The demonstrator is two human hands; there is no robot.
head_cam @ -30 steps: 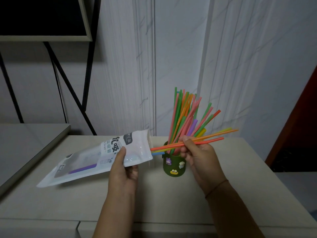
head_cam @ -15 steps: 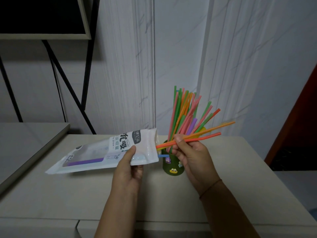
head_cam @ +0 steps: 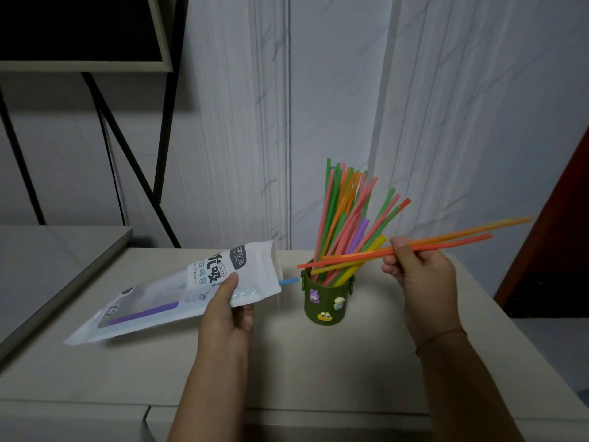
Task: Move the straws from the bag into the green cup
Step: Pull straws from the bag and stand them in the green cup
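Orange straws (head_cam: 446,242) pinched in right hand (head_cam: 420,275); left hand (head_cam: 228,309) grips bag (head_cam: 178,298) at nine o'clock of green cup (head_cam: 325,301); table (head_cam: 366,362) bare toward six.

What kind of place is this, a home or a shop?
Probably a home, though not certain: a plain pale countertop, marbled white wall panels, and a dark green cup with cartoon charms holding colourful plastic straws.

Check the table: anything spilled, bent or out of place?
Nothing spilled. One blue straw pokes out of the bag mouth beside the green cup; it could slip out while the bag tilts.
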